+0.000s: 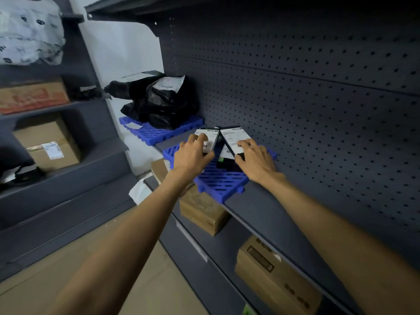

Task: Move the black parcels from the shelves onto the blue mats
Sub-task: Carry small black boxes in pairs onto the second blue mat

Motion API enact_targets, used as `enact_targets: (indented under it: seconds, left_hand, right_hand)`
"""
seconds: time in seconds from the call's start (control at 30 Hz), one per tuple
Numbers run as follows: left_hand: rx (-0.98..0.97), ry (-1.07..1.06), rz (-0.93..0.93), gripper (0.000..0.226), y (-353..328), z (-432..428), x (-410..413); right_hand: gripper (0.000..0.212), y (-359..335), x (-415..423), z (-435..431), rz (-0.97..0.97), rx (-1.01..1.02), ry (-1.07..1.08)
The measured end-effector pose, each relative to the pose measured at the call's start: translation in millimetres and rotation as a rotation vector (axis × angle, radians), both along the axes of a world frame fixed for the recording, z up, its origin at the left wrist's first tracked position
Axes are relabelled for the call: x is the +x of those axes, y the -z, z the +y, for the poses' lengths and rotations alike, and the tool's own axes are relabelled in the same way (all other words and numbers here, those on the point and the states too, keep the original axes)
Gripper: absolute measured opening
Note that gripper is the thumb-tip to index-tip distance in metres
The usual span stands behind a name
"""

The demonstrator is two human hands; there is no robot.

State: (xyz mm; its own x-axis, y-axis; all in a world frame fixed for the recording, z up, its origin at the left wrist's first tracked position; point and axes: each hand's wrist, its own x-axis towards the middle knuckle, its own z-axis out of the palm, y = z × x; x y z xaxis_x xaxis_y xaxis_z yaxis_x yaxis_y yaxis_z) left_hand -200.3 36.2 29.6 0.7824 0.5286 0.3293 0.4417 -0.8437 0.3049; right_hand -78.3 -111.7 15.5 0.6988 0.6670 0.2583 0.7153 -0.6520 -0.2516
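Observation:
Two small black parcels with white barcode labels lie on the near blue slotted mat (pixel 221 181) on the dark shelf. My left hand (pixel 192 154) grips the left parcel (pixel 208 136). My right hand (pixel 255 160) grips the right parcel (pixel 235 137). Between them a third small black parcel (pixel 227 161) lies flat on the mat. Farther back, a second blue mat (pixel 159 133) carries a heap of black plastic parcels (pixel 159 101) with white labels.
A pegboard back wall (pixel 318 98) rises behind the shelf (pixel 261 212). Cardboard boxes (pixel 275 278) sit on the lower shelf. The left shelving holds brown boxes (pixel 48 142), a black parcel (pixel 20 173) and a white printed bag (pixel 29 30) up top.

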Motion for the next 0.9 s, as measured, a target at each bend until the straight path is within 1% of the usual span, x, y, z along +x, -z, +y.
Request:
enact_targets:
  seconds: [0.23,0.37,0.47,0.6,0.7,0.9]
  left_hand:
    - [-0.003,0.015,0.078,0.044,12.0,35.5,67.3]
    - [0.038,0.05,0.121,0.052,18.7,36.8,86.2]
    - [0.022,0.103,0.102,0.052,20.6,38.2,91.3]
    - [0.007,0.212,0.115,0.049,20.0,40.1,85.6]
    - [0.032,0.281,0.123,0.045,20.3,42.7,71.1]
    - [0.156,0.441,0.123,0.046,19.2,41.0,19.5]
  right_hand:
    - [0.049,20.0,55.6,46.8,0.046,-0.038,0.021]
    - [0.05,21.3,71.9,54.4,0.055,-0.012,0.02]
    - [0.053,21.5,73.0,55.2,0.069,-0.02,0.018]
    - [0.058,18.4,61.2,48.5,0.073,-0.066,0.035]
    - [0.058,19.1,41.6,35.8,-0.003,-0.075,0.08]
    - [0.052,19.7,-25.9,1.2,-0.027,-0.109,0.242]
